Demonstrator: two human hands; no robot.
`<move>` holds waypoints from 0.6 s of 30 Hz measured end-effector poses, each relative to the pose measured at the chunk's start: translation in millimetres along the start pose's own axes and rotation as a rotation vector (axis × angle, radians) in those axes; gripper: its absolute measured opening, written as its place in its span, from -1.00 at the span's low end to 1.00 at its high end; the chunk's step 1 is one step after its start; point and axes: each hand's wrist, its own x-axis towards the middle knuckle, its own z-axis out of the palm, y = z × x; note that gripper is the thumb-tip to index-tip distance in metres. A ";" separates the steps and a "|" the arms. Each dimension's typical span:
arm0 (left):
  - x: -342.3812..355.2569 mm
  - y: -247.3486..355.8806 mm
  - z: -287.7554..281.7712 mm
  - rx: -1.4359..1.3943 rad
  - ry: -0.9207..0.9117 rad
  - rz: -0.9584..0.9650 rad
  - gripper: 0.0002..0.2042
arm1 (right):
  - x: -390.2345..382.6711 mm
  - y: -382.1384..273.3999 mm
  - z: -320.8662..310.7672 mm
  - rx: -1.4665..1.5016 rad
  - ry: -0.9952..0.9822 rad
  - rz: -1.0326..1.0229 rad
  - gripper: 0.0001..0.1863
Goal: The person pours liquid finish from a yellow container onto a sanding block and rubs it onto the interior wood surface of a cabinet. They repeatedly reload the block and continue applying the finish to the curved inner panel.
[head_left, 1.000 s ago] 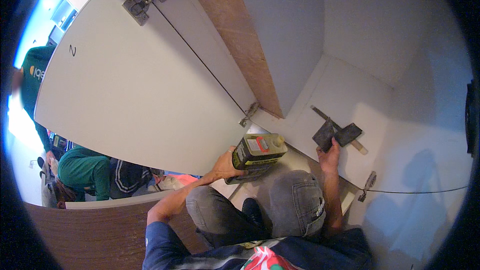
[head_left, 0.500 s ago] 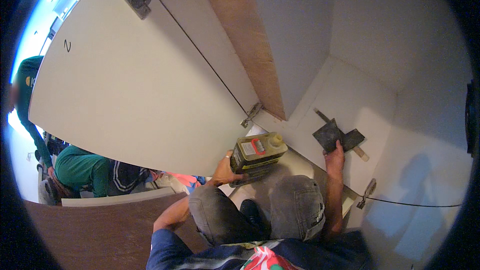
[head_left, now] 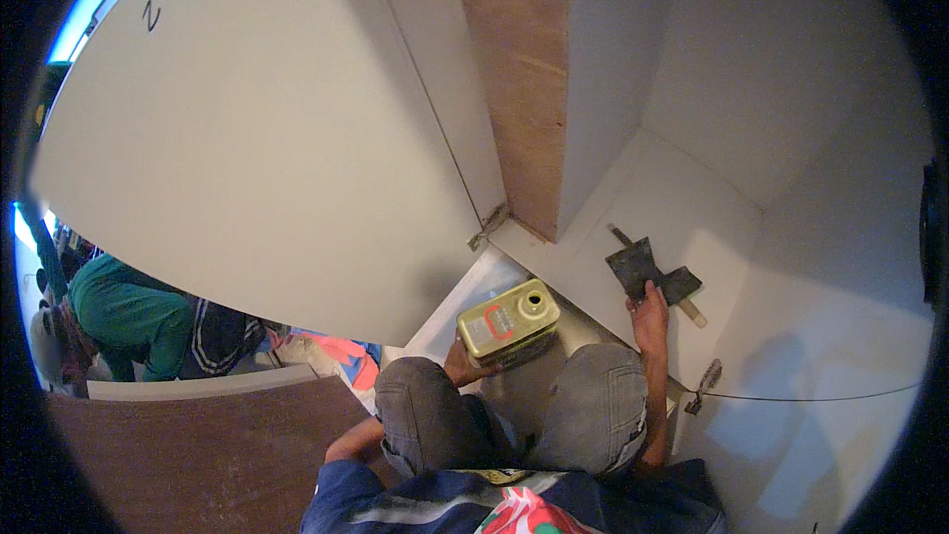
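My left hand [head_left: 462, 364] grips the side of a yellow-green rectangular can [head_left: 504, 328] with a red-marked label. Its round mouth at the top shows a dark opening. The can is above the gap between my knees. My right hand [head_left: 648, 318] reaches into the white cabinet, fingers closed at the lower edge of a dark square flat piece [head_left: 634, 264]. A second dark piece [head_left: 680, 285] lies against it. A narrow strip with a pale end [head_left: 694, 313] crosses beneath them; its kind is unclear.
A large white door panel [head_left: 247, 158] stands open at left, with metal hinges [head_left: 488, 225] at its edge. Another hinge [head_left: 705, 386] is near my right forearm. A brown board [head_left: 208, 455] lies at lower left. Beyond the door a person in green [head_left: 129, 316] bends down.
The can has tilted, so its top and open mouth now face up toward me. My left hand has shifted down its side. My right hand stays at the dark piece. The view has shifted.
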 end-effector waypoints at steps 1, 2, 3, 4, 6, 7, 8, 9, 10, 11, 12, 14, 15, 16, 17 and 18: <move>-5.4 -2.4 -5.6 0.035 -0.021 -0.033 -0.13 | 1.9 2.4 4.4 -0.065 0.049 0.020 -0.53; -11.0 -4.6 -12.4 0.078 -0.044 -0.068 -0.14 | 3.4 3.8 9.8 0.035 0.044 0.051 -0.52; -16.7 -7.1 -18.9 0.108 -0.063 -0.098 -0.14 | 4.4 4.2 15.4 0.131 0.066 0.121 -0.54; -23.6 -10.0 -24.3 0.130 -0.078 -0.123 -0.15 | 6.3 3.6 21.4 0.209 0.101 0.187 -0.55; -33.1 -19.0 -35.1 0.170 -0.101 -0.165 -0.16 | 10.6 4.4 34.4 0.288 0.028 0.220 -0.58; -37.3 -24.8 -39.4 0.183 -0.111 -0.181 -0.16 | 9.7 3.9 36.2 0.259 0.051 0.260 -0.60; -45.0 -32.2 -43.5 0.197 -0.124 -0.206 -0.17 | 10.4 5.4 36.9 0.300 -0.014 0.227 -0.63; -49.5 -40.2 -47.0 0.205 -0.138 -0.231 -0.17 | 9.0 8.6 35.8 0.259 0.006 0.235 -0.65; -49.1 -48.4 -48.5 0.210 -0.150 -0.243 -0.18 | 12.0 11.1 33.5 0.250 -0.048 0.233 -0.68; -51.7 -55.5 -49.3 0.210 -0.164 -0.260 -0.18 | 12.4 15.2 27.9 0.200 -0.038 0.254 -0.71; -53.8 -61.8 -50.4 0.207 -0.174 -0.271 -0.19 | 9.4 21.3 19.2 0.218 -0.053 0.262 -0.70; -50.7 -70.9 -52.2 0.214 -0.190 -0.276 -0.20 | 18.7 34.2 10.0 0.250 -0.077 0.241 -0.69; -49.3 -74.0 -52.7 0.219 -0.196 -0.278 -0.20 | 25.7 40.9 7.1 0.177 -0.057 0.209 -0.68; -48.0 -76.3 -53.5 0.225 -0.199 -0.275 -0.21 | 23.3 46.8 -0.5 0.121 -0.069 0.143 -0.67; -45.3 -78.4 -53.9 0.228 -0.201 -0.270 -0.21 | 28.5 50.2 -2.8 0.011 -0.037 0.083 -0.66; -45.5 -79.7 -55.8 0.233 -0.202 -0.271 -0.22 | 32.6 53.0 -5.2 0.059 -0.077 0.016 -0.65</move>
